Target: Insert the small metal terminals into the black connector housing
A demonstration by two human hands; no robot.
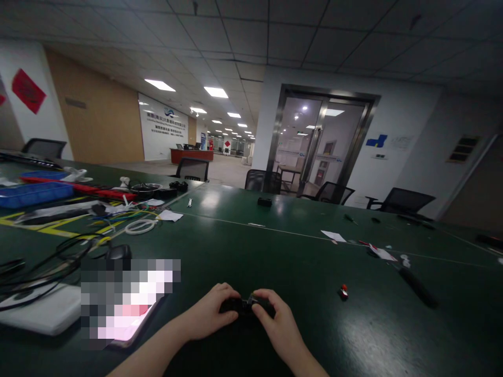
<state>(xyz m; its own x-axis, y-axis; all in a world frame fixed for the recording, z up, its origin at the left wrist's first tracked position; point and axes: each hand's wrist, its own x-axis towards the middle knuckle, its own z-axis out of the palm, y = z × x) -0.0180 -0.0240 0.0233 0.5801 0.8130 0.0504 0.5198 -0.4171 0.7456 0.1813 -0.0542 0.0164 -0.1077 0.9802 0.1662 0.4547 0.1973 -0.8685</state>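
Just above the dark green table [220,246], a small black object [236,305] is between my two hands; its exact kind cannot be made out. My left hand [208,315] is closed on its left end, thumb below and fingers above. My right hand [280,322] pinches the right end between thumb and forefinger, where a small grey metallic piece [250,300] shows. The fingers and the dark tabletop hide much of the object. To the right lies a small orange and silver item [343,292].
A lit, pixelated screen [137,303] and a white box [47,309] with black cables lie at left. Blue trays [37,195], coiled white tubing [140,226] and wires sit beyond. A black block [264,201] stands farther back; a black rod [418,288] is at right.
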